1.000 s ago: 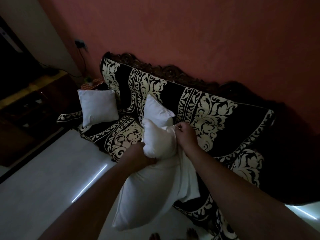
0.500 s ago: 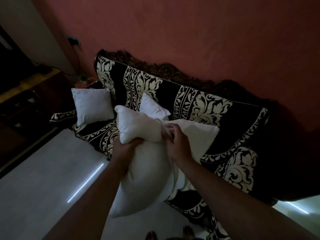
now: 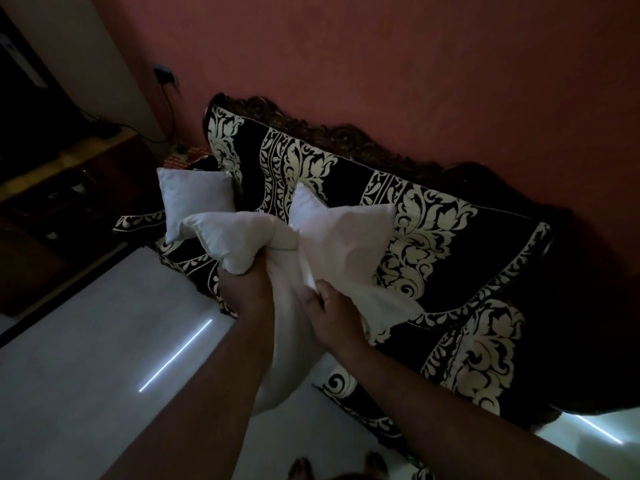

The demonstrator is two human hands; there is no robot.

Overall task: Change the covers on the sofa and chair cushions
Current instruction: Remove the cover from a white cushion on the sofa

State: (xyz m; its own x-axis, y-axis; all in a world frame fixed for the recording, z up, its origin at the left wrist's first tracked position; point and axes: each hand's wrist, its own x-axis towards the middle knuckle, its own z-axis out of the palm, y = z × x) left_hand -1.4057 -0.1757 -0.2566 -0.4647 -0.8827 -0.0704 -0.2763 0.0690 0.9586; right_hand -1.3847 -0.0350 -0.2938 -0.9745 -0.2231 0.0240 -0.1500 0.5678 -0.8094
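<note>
Left hand (image 3: 247, 289) grips the white cushion (image 3: 239, 237); right hand (image 3: 329, 313) pinches the white cover (image 3: 346, 244) bunched at three o'clock.

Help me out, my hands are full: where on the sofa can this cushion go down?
The patterned seat right of both hands lies bare up to the backrest. The left end is crowded: one white cushion by the armrest, another against the backrest.

I hold a white cushion (image 3: 242, 237) bunched in the air before the sofa (image 3: 433, 244), its white cover (image 3: 349, 247) loose and crumpled beside it. Two more plain white cushions lean on the black-and-cream patterned sofa: one (image 3: 194, 199) at the far end, one (image 3: 306, 206) behind my bundle.
</note>
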